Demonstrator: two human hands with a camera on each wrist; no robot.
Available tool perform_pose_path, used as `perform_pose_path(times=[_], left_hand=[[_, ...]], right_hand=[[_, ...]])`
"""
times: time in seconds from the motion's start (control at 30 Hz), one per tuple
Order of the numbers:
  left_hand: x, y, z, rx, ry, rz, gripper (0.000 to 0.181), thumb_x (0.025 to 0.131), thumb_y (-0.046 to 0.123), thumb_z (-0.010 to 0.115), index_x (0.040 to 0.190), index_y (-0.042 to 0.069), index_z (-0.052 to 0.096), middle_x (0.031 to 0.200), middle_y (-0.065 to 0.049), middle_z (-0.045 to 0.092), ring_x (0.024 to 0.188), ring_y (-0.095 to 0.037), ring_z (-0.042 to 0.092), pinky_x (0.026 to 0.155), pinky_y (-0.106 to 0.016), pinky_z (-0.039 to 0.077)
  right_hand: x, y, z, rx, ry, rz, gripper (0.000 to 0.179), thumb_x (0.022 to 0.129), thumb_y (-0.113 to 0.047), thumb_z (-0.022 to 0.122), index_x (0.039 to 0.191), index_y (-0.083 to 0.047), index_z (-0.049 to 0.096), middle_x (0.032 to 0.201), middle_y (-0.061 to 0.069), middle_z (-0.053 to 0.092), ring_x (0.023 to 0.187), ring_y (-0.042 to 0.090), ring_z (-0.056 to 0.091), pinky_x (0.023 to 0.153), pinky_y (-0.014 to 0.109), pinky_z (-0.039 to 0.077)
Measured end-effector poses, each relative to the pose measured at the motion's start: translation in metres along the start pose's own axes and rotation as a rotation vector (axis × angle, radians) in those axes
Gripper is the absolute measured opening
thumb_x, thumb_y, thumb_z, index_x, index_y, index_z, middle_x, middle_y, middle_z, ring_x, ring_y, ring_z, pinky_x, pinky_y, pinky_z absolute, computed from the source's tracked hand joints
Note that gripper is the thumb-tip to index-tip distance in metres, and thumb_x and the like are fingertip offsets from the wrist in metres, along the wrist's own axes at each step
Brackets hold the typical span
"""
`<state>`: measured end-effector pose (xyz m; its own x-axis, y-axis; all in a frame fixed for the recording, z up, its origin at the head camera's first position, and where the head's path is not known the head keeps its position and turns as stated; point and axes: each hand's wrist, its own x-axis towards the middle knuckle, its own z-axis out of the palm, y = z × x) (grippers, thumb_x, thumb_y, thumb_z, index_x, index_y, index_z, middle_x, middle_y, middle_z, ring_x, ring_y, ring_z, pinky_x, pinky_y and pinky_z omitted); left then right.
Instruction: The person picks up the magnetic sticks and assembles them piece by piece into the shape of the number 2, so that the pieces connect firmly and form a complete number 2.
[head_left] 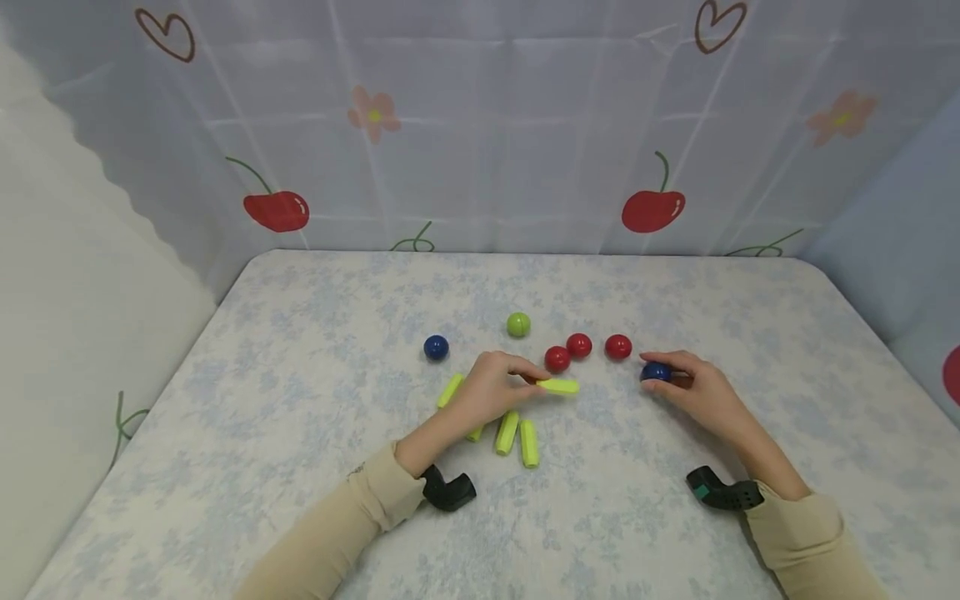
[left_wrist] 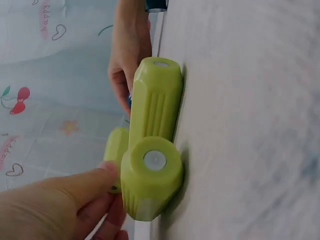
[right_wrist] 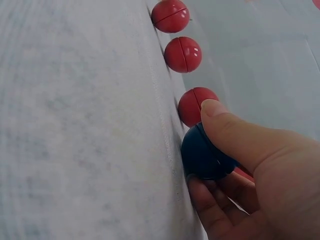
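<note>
In the head view my left hand (head_left: 491, 389) pinches a yellow-green faceted stick (head_left: 559, 387) near its left end, thumb and fingers on opposite sides. The left wrist view shows that stick (left_wrist: 116, 145) partly behind two others nearer the camera (left_wrist: 156, 102). Several more sticks (head_left: 529, 443) lie on the table below and beside the left hand, one partly covered by it. My right hand (head_left: 697, 392) grips a dark blue ball (head_left: 656, 372) at the table surface. In the right wrist view the thumb covers part of this ball (right_wrist: 205, 155), with a red ball (right_wrist: 192, 106) just behind it.
Two red balls (head_left: 578, 346) sit close together ahead of the held stick, and a third red ball (head_left: 618, 347) is between them and the right hand. Farther back lies a green ball (head_left: 518, 324). Another blue ball (head_left: 436, 347) is to the left. A patterned cloth covers the table (head_left: 300, 333).
</note>
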<state>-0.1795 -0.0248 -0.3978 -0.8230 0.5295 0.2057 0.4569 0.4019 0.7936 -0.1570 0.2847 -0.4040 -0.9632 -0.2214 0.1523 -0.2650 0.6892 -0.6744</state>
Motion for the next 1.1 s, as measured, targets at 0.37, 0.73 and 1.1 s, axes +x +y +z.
perform_pose_path(times=[0.37,0.73,1.1], left_hand=[[-0.001,-0.008,0.006,0.01,-0.044,0.015,0.016,0.081,0.008,0.074,0.097,0.008,0.073,0.09,0.002,0.067,0.078,-0.005,0.058,0.07,-0.02,0.047],[0.0,-0.011,0.008,0.022,-0.043,0.021,0.015,0.081,0.01,0.075,0.096,0.009,0.073,0.088,0.005,0.066,0.076,-0.003,0.056,0.069,-0.019,0.046],[0.0,-0.008,0.009,0.051,-0.023,0.018,0.016,0.081,0.012,0.075,0.097,0.009,0.074,0.09,0.004,0.067,0.081,-0.004,0.058,0.072,-0.019,0.046]], right_hand=[[0.003,-0.019,-0.002,-0.118,-0.003,-0.065,0.037,0.083,-0.003,0.071,0.117,0.005,0.059,0.109,0.023,0.055,0.093,0.035,0.058,0.074,0.043,0.051],[0.0,-0.035,0.023,-0.03,-0.021,-0.041,0.033,0.081,-0.008,0.074,0.112,-0.005,0.064,0.087,0.004,0.058,0.075,0.019,0.049,0.059,0.026,0.042],[0.001,-0.052,0.047,0.031,-0.043,-0.117,0.035,0.08,-0.005,0.074,0.113,-0.007,0.063,0.095,0.001,0.061,0.08,0.016,0.054,0.064,0.028,0.047]])
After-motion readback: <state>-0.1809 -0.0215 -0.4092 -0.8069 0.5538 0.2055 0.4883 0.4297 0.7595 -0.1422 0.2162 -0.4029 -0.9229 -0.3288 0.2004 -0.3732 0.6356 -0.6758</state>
